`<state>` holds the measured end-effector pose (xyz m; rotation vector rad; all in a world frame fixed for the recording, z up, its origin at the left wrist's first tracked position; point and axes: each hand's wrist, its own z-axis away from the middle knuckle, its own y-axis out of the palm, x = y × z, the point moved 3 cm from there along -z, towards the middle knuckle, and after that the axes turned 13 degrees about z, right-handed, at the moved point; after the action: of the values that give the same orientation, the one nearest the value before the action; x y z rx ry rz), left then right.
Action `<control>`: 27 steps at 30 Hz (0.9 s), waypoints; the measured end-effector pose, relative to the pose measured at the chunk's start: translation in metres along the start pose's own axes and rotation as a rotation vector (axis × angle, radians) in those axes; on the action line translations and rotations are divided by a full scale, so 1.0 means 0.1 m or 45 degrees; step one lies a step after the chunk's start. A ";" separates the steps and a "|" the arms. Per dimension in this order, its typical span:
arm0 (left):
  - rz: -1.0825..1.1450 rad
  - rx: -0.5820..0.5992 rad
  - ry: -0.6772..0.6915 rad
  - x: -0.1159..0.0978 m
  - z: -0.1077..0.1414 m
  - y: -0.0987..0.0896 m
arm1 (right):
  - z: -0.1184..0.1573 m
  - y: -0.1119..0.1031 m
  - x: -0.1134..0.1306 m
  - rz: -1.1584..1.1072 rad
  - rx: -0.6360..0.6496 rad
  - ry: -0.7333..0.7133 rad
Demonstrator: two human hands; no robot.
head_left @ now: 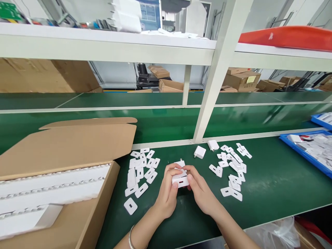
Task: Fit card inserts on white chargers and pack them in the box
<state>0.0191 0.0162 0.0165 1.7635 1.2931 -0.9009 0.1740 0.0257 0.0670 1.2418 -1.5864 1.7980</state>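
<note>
Both hands close around a white plug-in charger (180, 180) in the middle, above the green bench top. A faceplate with a small dark slot shows at its near end. My left hand (168, 193) grips its left side, with the thumb at the lower edge. From the right, my right hand (201, 192) presses the thumb and fingers against it. Part of another white piece (181, 162) shows just behind the fingers. Loose white slotted plates (140, 173) lie spread left of my hands. More white plates (234, 166) are scattered to the right.
Two white chargers (200, 152) (213, 145) stand behind my hands near a pale post (211, 83). An open cardboard box (97, 211) with white inserts takes up the left. Blue trays (306, 152) of white parts sit far right. A shelf (109, 45) crosses above the bench.
</note>
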 end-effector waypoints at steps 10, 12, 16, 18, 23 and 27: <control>-0.187 0.132 -0.084 -0.06 -0.10 0.00 | -0.09 0.15 -0.19 -0.311 -0.086 -0.011; -0.217 0.153 -0.076 -0.07 -0.12 0.00 | -0.09 0.15 -0.22 -0.292 -0.092 0.008; -0.235 0.141 -0.044 -0.06 -0.13 0.00 | -0.07 0.16 -0.22 -0.252 -0.062 0.023; -0.216 0.132 -0.026 -0.06 -0.14 0.00 | -0.07 0.16 -0.19 -0.222 -0.039 0.011; -0.114 0.108 -0.049 -0.04 -0.13 0.00 | -0.08 0.16 -0.16 -0.061 -0.105 -0.019; -0.079 0.077 -0.103 0.00 -0.11 0.01 | -0.07 0.18 -0.18 0.010 -0.155 -0.008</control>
<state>0.0211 0.0258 0.0220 1.7230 1.2858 -1.0458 0.1663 0.0324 0.0423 1.1876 -1.6795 1.6771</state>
